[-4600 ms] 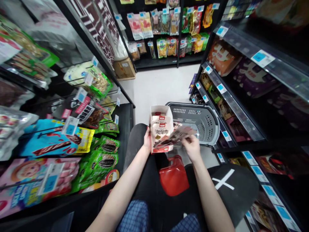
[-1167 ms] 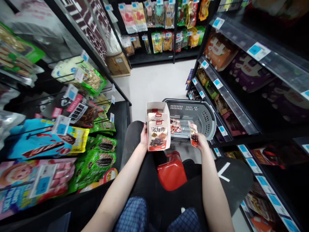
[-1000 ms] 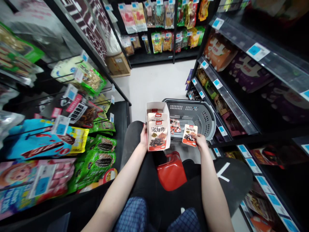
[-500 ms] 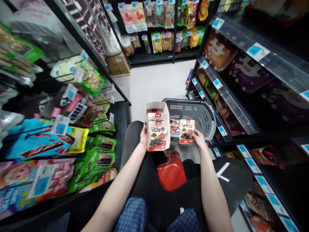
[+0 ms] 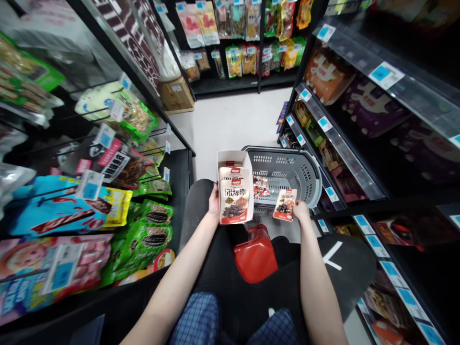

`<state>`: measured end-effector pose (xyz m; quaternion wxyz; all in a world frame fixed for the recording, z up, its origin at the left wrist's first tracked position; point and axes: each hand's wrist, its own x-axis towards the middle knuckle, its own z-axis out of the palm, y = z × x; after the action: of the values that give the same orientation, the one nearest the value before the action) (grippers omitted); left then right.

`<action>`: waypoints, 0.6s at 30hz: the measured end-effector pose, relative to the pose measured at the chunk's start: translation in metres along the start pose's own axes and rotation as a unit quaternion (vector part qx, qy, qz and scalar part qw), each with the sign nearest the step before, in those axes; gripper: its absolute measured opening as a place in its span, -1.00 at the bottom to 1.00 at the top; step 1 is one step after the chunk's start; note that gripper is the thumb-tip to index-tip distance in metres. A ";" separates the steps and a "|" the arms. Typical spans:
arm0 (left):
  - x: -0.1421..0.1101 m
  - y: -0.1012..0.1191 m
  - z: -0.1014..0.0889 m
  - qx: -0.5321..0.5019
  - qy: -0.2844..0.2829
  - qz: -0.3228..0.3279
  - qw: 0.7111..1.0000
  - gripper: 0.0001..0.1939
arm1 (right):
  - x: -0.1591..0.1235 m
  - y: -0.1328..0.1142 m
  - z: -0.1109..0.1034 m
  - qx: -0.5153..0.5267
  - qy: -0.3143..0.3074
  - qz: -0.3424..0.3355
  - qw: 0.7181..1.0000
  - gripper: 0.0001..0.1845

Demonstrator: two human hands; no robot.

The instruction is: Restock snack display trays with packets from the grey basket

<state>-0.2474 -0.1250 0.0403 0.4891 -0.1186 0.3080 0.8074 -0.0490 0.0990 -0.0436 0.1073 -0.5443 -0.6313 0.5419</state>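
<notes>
At centre, our left hand (image 5: pixel 214 205) grips an open box (image 5: pixel 250 186) of packets (image 5: pixel 234 201); our right (image 5: pixel 301 211) pinches one packet (image 5: pixel 285 205) before a grey basket (image 5: pixel 312 179).

Open floor (image 5: pixel 233 124) beyond 1 gray basket (image 5: pixel 311 182).

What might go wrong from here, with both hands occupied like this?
The right hand pinches the packet near one edge, so it might twist or slip. As it overlaps the near edge of the basket in view, a dropped packet could miss the inside.

The left hand holds the open box at its left side; if that grip tips, the upright packets inside may slide out.
</notes>
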 end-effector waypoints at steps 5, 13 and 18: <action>0.000 0.001 0.001 0.005 0.016 -0.006 1.000 -0.29 | 0.001 -0.007 0.022 -0.093 0.018 0.009 0.995 -0.93; -0.001 0.002 0.003 -0.019 0.026 0.007 0.999 -0.35 | 0.007 -0.031 0.048 -0.084 0.006 -0.088 0.993 -0.75; 0.001 0.002 0.000 -0.014 0.008 0.000 1.000 -0.31 | -0.024 -0.040 0.046 -0.043 -0.043 -0.151 0.987 -0.89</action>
<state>-0.2498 -0.1247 0.0403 0.4850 -0.1318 0.3008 0.8105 -0.0960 0.0610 -0.0186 0.1369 -0.4231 -0.7329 0.5149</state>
